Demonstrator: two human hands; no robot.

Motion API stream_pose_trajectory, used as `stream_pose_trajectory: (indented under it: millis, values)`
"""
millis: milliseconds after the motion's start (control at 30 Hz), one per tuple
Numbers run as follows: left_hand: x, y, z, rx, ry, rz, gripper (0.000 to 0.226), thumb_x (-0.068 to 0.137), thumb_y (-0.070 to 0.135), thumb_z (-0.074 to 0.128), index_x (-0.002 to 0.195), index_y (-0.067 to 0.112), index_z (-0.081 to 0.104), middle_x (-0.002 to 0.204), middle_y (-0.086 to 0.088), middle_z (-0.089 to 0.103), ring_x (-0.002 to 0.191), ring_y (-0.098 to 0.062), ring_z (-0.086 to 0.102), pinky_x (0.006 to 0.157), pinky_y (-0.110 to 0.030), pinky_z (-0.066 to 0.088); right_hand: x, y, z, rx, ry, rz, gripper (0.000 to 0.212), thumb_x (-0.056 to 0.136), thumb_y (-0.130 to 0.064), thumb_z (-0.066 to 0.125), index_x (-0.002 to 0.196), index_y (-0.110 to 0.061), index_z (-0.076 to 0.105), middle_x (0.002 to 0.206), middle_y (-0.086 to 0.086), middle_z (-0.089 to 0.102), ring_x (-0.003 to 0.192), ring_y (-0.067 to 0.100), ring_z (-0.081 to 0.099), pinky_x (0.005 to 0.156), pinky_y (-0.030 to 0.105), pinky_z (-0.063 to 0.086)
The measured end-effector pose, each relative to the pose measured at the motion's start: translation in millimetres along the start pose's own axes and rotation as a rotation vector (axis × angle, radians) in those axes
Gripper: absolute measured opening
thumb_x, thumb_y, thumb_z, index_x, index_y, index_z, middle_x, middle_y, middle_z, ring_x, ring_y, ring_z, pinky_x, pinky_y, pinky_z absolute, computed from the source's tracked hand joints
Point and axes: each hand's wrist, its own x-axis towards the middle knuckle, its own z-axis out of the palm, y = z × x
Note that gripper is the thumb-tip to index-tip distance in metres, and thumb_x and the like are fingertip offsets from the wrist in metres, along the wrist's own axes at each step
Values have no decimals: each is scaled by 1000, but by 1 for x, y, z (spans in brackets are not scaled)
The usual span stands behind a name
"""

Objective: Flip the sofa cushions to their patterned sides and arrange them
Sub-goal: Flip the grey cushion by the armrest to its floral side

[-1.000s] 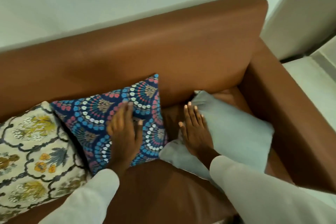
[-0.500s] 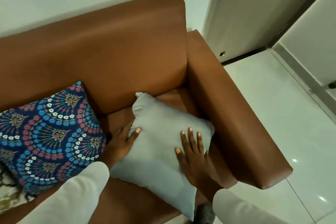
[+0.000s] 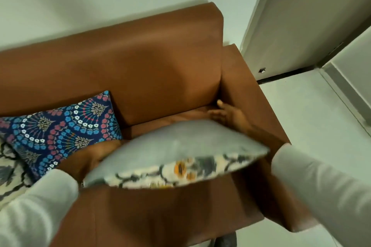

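Note:
A grey cushion (image 3: 170, 146) is lifted off the brown sofa (image 3: 128, 78) and tilted, its plain grey side up and a cream floral patterned side showing along the near edge. My left hand (image 3: 94, 156) grips its left end from below, mostly hidden. My right hand (image 3: 230, 116) holds its far right corner near the armrest. A blue fan-patterned cushion (image 3: 60, 130) leans against the backrest at left. Only a slice of a cream floral cushion (image 3: 10, 174) shows at the far left edge.
The sofa's right armrest (image 3: 251, 110) stands just beyond my right hand. A pale tiled floor (image 3: 321, 126) and a door (image 3: 301, 16) lie to the right. A white wall rises behind the backrest.
The grey cushion has been raised from the seat and tipped, so its patterned underside now shows. My hands moved from resting on top of it to gripping its two ends.

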Motion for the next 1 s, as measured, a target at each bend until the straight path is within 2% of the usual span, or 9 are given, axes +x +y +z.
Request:
stream_pose_trajectory:
  millis: [67, 167, 233, 333, 433, 567, 767, 900, 1000]
  values:
    - [9, 30, -18, 26, -39, -216, 47, 119, 14, 33, 160, -2, 49, 162, -30, 51, 141, -47, 56, 121, -33, 47, 16, -34, -2, 98, 34, 84, 65, 103, -68, 51, 117, -7, 68, 122, 12, 66, 116, 33, 63, 105, 48, 48]
    - [33, 65, -22, -418, -198, -8, 44, 115, 37, 47, 141, 8, 67, 139, -20, 71, 102, -33, 72, 72, -32, 69, 34, -52, -1, 73, 85, -24, 83, 104, -79, 28, 160, -22, 51, 161, 5, 56, 150, 32, 49, 125, 59, 36]
    - [32, 57, -1, -370, -154, 46, 42, 115, 43, 46, 129, 10, 68, 136, -16, 67, 111, -34, 69, 94, -46, 64, 42, -33, 7, -77, 221, -320, 70, 112, -66, 26, 170, -29, 37, 178, 1, 36, 165, 26, 34, 132, 56, 29]
    - [26, 18, 61, 179, 418, 602, 51, 113, 44, 46, 144, 4, 56, 154, -25, 51, 142, -42, 53, 117, -47, 41, 55, 32, 23, -742, 525, -851, 67, 117, -47, 31, 176, -22, 13, 185, 9, 7, 172, 27, 8, 138, 54, 15]
    - [31, 0, 94, 788, 464, 1259, 66, 110, 50, 49, 168, 20, 38, 179, -15, 27, 168, -33, 24, 133, -46, 19, 73, 103, 51, -1378, 428, -1097, 77, 112, -62, 23, 175, -29, -6, 185, 13, -10, 170, 44, -3, 132, 74, 7]
    - [77, 41, 99, 1265, 496, 1270, 86, 107, 77, 26, 177, 36, -3, 187, 3, -10, 172, -28, -14, 136, -55, 2, 118, 109, 56, -1260, 530, -787, 106, 96, -89, 22, 169, -30, -28, 179, 2, -34, 170, 36, -18, 131, 72, 7]
    - [91, 81, 60, 1024, 597, 1079, 103, 96, 89, 30, 177, 28, 11, 186, 0, 10, 171, -27, 13, 132, -51, 13, 138, 73, 24, -523, 394, -521, 148, 50, -79, 95, 169, -31, 22, 164, -5, 51, 153, 23, 50, 126, 55, 43]
    - [75, 114, 45, 889, 587, 986, 74, 103, 83, 27, 125, 24, 65, 121, -10, 71, 130, -38, 60, 115, -58, 29, 97, 55, 13, -737, 457, -636, 94, 68, -98, 68, 143, -47, 45, 118, -34, 65, 110, 4, 69, 96, 39, 62]
    - [63, 113, 41, 931, 537, 1021, 74, 107, 76, 22, 88, 16, 61, 76, -15, 72, 82, -41, 72, 89, -53, 46, 78, 16, 16, -919, 608, -939, 56, 104, -80, 35, 129, -36, 58, 107, -15, 72, 92, 13, 70, 79, 43, 61]
